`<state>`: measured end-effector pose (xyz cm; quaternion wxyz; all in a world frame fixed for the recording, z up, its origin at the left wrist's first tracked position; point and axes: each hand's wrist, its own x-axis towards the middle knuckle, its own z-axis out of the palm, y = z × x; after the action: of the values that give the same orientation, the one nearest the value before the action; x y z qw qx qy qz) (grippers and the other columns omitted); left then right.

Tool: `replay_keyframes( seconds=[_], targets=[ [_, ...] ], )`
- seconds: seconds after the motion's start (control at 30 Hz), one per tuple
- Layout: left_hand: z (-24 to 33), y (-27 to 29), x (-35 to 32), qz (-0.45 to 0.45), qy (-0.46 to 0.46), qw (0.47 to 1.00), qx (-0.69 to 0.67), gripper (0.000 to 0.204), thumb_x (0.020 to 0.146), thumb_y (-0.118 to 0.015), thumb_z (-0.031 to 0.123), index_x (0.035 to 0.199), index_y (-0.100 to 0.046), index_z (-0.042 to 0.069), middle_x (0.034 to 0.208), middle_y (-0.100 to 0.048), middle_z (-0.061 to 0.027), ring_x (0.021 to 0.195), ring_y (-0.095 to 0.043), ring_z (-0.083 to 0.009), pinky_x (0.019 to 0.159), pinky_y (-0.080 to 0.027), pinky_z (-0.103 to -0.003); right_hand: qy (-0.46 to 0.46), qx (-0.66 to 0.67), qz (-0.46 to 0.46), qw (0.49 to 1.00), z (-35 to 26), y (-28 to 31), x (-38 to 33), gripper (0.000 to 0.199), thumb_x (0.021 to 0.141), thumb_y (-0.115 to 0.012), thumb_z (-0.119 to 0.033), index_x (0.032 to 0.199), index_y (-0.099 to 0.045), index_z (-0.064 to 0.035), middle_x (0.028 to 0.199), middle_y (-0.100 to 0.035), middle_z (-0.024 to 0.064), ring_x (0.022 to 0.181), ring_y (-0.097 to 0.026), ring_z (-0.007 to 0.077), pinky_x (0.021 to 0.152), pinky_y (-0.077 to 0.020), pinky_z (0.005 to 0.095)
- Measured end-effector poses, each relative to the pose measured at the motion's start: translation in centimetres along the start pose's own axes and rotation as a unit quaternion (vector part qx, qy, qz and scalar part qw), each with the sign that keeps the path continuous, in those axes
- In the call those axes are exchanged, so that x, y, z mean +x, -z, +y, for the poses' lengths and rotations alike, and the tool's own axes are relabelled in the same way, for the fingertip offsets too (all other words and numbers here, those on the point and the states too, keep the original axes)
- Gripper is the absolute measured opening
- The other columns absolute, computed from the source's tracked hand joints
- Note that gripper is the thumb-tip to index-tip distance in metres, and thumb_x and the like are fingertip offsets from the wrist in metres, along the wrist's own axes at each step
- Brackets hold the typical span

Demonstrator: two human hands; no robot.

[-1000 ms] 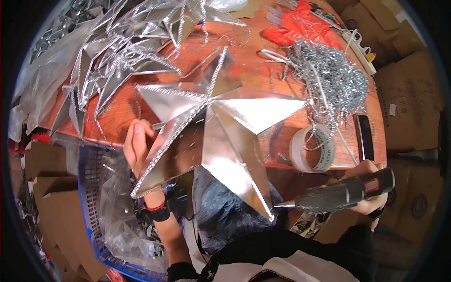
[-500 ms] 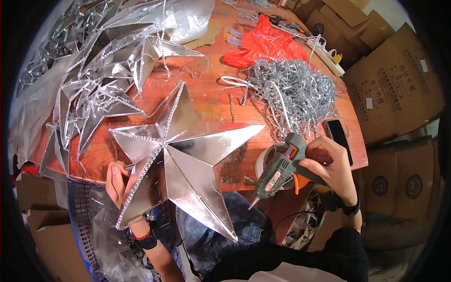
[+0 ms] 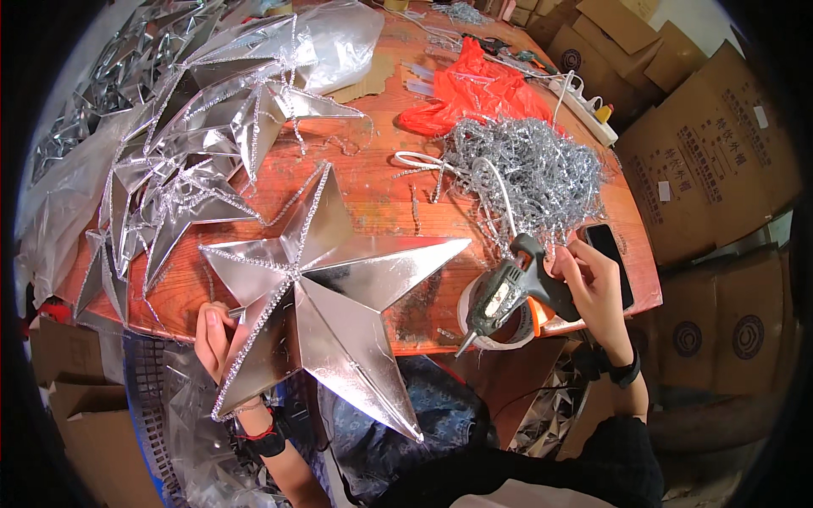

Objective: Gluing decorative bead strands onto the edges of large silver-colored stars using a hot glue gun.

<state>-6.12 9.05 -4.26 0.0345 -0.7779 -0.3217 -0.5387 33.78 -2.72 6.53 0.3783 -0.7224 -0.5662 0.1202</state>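
— What does each grip have?

— The right hand point(image 3: 593, 284) is closed round the handle of a black hot-glue gun point(image 3: 508, 292), whose nozzle tilts down and to the left, above a roll of clear tape point(image 3: 495, 334) at the near edge of the counter point(image 3: 373, 199). The left hand point(image 3: 213, 334) pinches the lower-left arm of a big silver foil star point(image 3: 326, 296), fingers curled over its edge.

— Where does the star lie?

— Half on the counter, half out over the near edge above the person's lap. A line of silvery beaded trim runs along its left ridges and one upper arm.

— And farther out?

— Just beyond the gun lies a tangled heap of silver wire trim point(image 3: 529, 173), and a dark phone point(image 3: 610, 258) sits behind the right hand. A red plastic bag point(image 3: 474, 93) lies past the heap. To the left, finished silver stars point(image 3: 195, 161) are stacked on the counter. Brown cartons point(image 3: 711, 161) stand at the right.
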Motion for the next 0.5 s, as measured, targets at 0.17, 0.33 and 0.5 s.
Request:
replay_keyframes(
  seconds=[0.17,0.33,0.5],
  targets=[
    [-0.1,0.3,0.0,-0.012,-0.040,0.999,0.032,0.043,0.081,-0.051,-0.007,0.121,-0.039,0.002,0.080,-0.041,-0.0138,0.065,-0.040,-0.0243,0.057,-0.039,-0.033,0.006,-0.059,-0.027,0.998,-1.9,1.3,1.4,0.008,0.082,-0.061,-0.006,0.087,-0.060,0.0011,0.077,-0.061,0.0087,0.067,-0.058,0.0117,0.061,-0.0474,0.0229],
    [-2.0,0.4,-2.1,-0.039,0.043,0.998,-0.010,0.045,0.080,-0.051,-0.006,0.122,-0.038,0.000,0.080,-0.042,-0.0137,0.066,-0.041,-0.0242,0.057,-0.039,-0.033,0.171,-0.139,-0.064,0.973,-4.9,4.5,6.3,0.012,0.079,-0.062,-0.003,0.090,-0.064,-0.0007,0.083,-0.065,0.0083,0.073,-0.062,0.0145,0.065,-0.0509,0.0267],
    [0.8,0.6,0.4,0.023,0.372,0.902,-0.220,0.011,0.088,-0.045,0.004,0.091,-0.048,-0.006,0.078,-0.040,-0.0107,0.070,-0.039,-0.0199,0.067,-0.037,-0.028,0.274,-0.167,-0.218,0.922,-2.9,2.9,13.7,0.012,0.080,-0.061,-0.011,0.090,-0.064,-0.0051,0.087,-0.065,0.0098,0.077,-0.063,0.0235,0.068,-0.0503,0.0316]
  ],
)
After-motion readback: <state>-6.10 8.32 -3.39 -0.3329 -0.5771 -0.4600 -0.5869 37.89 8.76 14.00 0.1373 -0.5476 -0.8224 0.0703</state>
